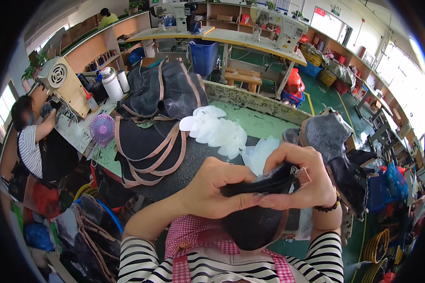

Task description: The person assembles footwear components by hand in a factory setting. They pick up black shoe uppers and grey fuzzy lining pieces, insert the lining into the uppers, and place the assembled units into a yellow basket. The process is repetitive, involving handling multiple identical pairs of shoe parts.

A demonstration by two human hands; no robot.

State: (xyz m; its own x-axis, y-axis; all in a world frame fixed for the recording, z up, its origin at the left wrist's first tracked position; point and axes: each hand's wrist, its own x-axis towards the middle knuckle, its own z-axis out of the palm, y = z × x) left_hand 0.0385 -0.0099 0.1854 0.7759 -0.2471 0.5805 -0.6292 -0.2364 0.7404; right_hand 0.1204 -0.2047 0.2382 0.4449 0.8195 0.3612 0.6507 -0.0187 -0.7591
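A black shoe upper with a brown edge is held up in front of my chest. My left hand grips its top edge from the left, and my right hand grips it from the right. Both thumbs meet near the middle of the folded opening. Loose pale threads stick out beside my right fingers. Beyond my hands, thin white translucent curved pieces lie overlapped on the bench. Left of them are stacked black upper pieces with tan zigzag edges. Grey fur-lined uppers sit by my right hand.
A purple fan and a white thermos stand at the bench's left. A co-worker works there at a sewing machine. Behind the bench's raised ledge stands a blue bin. More pieces fill a container at lower left.
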